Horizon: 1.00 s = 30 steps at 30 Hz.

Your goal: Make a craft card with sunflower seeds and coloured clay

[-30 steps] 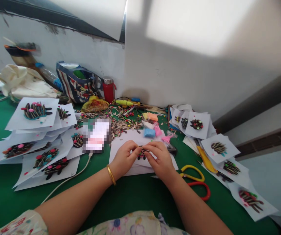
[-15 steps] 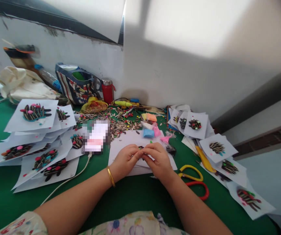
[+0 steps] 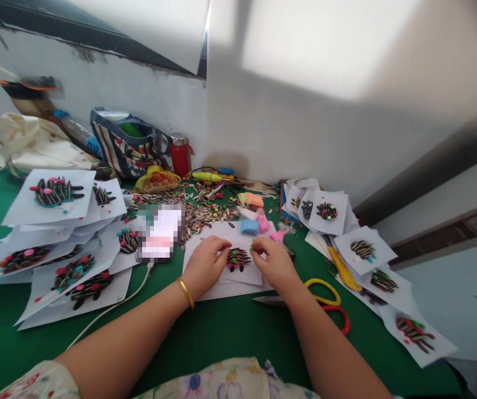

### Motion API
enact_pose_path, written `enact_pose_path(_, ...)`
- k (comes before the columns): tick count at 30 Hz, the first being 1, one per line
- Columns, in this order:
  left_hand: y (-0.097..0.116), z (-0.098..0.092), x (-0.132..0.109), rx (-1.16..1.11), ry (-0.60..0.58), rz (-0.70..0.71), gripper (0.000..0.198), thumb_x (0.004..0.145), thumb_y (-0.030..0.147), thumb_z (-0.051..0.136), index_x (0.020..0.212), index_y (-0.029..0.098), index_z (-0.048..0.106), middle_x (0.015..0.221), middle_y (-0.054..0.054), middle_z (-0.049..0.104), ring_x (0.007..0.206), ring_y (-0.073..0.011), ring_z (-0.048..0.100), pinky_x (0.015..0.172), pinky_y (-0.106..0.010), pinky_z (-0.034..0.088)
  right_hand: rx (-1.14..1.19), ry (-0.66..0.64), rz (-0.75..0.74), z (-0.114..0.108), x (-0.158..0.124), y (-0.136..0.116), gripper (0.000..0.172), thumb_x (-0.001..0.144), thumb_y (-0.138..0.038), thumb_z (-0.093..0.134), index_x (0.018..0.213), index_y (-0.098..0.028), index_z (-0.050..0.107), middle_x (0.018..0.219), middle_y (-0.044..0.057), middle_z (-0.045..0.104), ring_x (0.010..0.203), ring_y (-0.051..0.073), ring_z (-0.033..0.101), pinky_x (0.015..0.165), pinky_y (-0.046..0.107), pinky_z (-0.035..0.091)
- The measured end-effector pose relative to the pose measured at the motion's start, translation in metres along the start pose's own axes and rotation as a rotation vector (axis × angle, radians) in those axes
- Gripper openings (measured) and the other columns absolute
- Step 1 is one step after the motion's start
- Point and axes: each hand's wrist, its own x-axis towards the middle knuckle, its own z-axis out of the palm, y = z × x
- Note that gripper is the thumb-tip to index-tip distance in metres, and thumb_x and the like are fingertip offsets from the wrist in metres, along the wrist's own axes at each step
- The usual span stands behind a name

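A hedgehog picture made of striped seeds [image 3: 240,257], with green clay dots and dark feet, lies on small white paper between my hands. At its left edge, my left hand [image 3: 205,266] rests with fingers curved and thumb a little apart, nothing visible in them. My right hand [image 3: 275,265], on the right side, pinches a tiny green clay ball [image 3: 251,250] between thumb and forefinger. Just beyond the hands lie packs of soft clay, among them a blue one [image 3: 249,226] and a pink one [image 3: 263,220].
Scissors [image 3: 323,293] lie by my right forearm. Finished seed pictures sit in piles at left [image 3: 51,213] and right [image 3: 363,249]. A phone [image 3: 161,233] with a cable is left of the paper. Behind are loose seeds [image 3: 205,213], a red flask [image 3: 180,156] and a striped bag [image 3: 128,144].
My hands were together over the picture; they have moved apart to either side, uncovering the seed hedgehog. The green clay ball now shows at my right fingertips. The view has shifted slightly.
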Motion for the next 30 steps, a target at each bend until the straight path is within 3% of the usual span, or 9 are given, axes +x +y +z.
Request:
enact_pose_path(9, -0.002, 0.002, -0.003, 0.138, -0.053, 0.028, 0.026, 0.089, 0.015, 0.048, 0.110, 0.019, 0.062, 0.108, -0.008, 0.068, 0.100, -0.0228, 0.061, 0.092, -0.040, 0.047, -0.052, -0.068, 0.076, -0.004, 0.001, 0.005, 0.015, 0.077, -0.015, 0.059, 0.086, -0.023, 0.068, 0.082, 0.001, 0.071, 0.075, 0.019, 0.064, 0.069, 0.030, 0.047)
enact_pose_path(15, -0.003, 0.005, -0.003, 0.162, -0.054, 0.041, 0.029, 0.089, 0.013, 0.046, 0.112, 0.019, 0.062, 0.109, -0.008, 0.068, 0.101, -0.0229, 0.062, 0.092, -0.040, 0.048, -0.101, -0.098, 0.015, 0.002, 0.000, 0.005, 0.013, 0.079, -0.017, 0.058, 0.084, -0.023, 0.069, 0.082, 0.002, 0.072, 0.075, 0.019, 0.063, 0.066, 0.029, 0.045)
enact_pose_path(20, -0.002, 0.006, -0.004, 0.164, -0.053, 0.026, 0.032, 0.089, 0.013, 0.045, 0.116, 0.018, 0.061, 0.113, -0.008, 0.068, 0.104, -0.0235, 0.062, 0.094, -0.041, 0.048, -0.061, -0.088, 0.037, 0.009, 0.002, 0.001, 0.017, 0.078, -0.014, 0.057, 0.088, -0.022, 0.068, 0.085, 0.002, 0.071, 0.080, 0.020, 0.063, 0.073, 0.031, 0.046)
enact_pose_path(30, 0.002, 0.004, -0.006, 0.219, -0.048, 0.078, 0.036, 0.086, 0.011, 0.047, 0.119, 0.018, 0.059, 0.112, -0.009, 0.069, 0.101, -0.0244, 0.064, 0.091, -0.041, 0.049, -0.085, 0.001, -0.110, 0.024, 0.013, -0.003, 0.014, 0.082, -0.016, 0.061, 0.088, -0.022, 0.071, 0.089, 0.004, 0.067, 0.090, 0.021, 0.059, 0.083, 0.035, 0.044)
